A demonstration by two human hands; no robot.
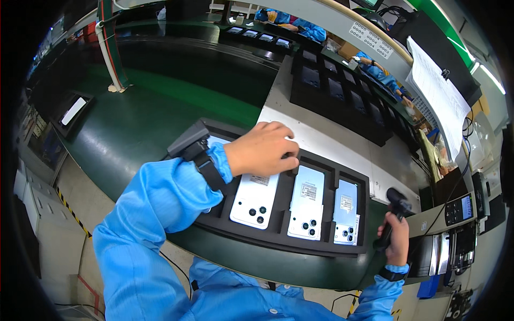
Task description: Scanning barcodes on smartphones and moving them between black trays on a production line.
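Note:
A black foam tray (327, 247) lies on the green bench in front of me, with several light-blue phones in its slots, camera sides up and labels on their backs. My left hand (262, 148) reaches over a phone (252, 206), with bent fingers closed around the tray's far rim; the fingertips are partly hidden. In my right hand (396, 239), beside the tray's right end, is the grip of a black handheld scanner (397, 199), its head pointing up. The sleeve and wrist of my left arm cover part of the leftmost phone (215, 140).
Larger black trays (342, 115) of phones stand beyond a pale strip (278, 101). A small dark tray (72, 111) sits far left, near a post (110, 59). Papers (439, 91) hang at right above a device with a screen (459, 208). Co-workers in blue sleeves (310, 29) work behind.

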